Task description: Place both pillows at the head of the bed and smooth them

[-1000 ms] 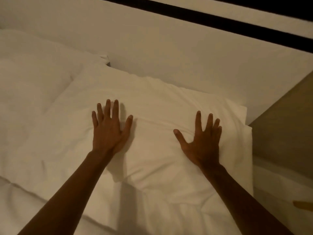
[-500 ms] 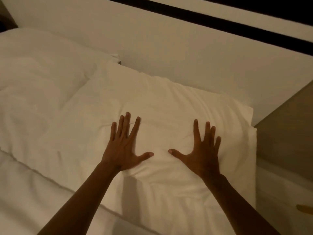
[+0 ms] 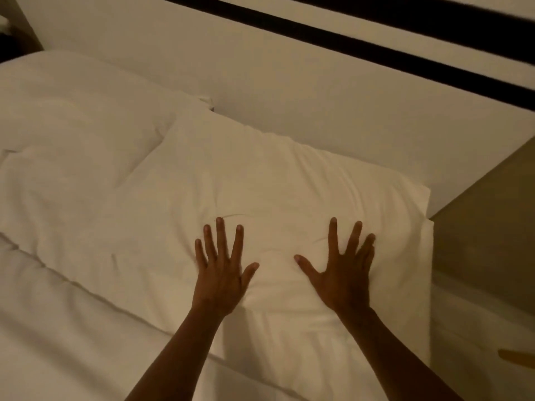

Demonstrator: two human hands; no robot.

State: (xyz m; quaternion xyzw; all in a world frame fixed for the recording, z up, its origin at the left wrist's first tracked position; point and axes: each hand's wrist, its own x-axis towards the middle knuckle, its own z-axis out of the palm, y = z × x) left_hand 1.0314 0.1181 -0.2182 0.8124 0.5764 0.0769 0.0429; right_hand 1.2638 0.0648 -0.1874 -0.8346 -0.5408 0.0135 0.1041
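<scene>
Two white pillows lie side by side against the headboard. The near pillow point(image 3: 275, 183) is on the right, and the far pillow point(image 3: 75, 120) lies to its left, its corner touching the near one. My left hand point(image 3: 221, 270) rests flat on the near pillow's lower middle, fingers spread. My right hand point(image 3: 343, 267) presses flat a little to the right, also with fingers apart. Neither hand holds anything. Small creases show in the fabric just above my fingertips.
The pale headboard point(image 3: 318, 91) with a dark horizontal stripe point(image 3: 376, 50) runs behind the pillows. The white bed sheet point(image 3: 58, 328) spreads at lower left. A brown bedside surface point(image 3: 492, 227) borders the bed's right edge.
Both hands slid down the near pillow toward me and drew closer together over the last second. My left hand moved right, then eased slightly apart from the right one.
</scene>
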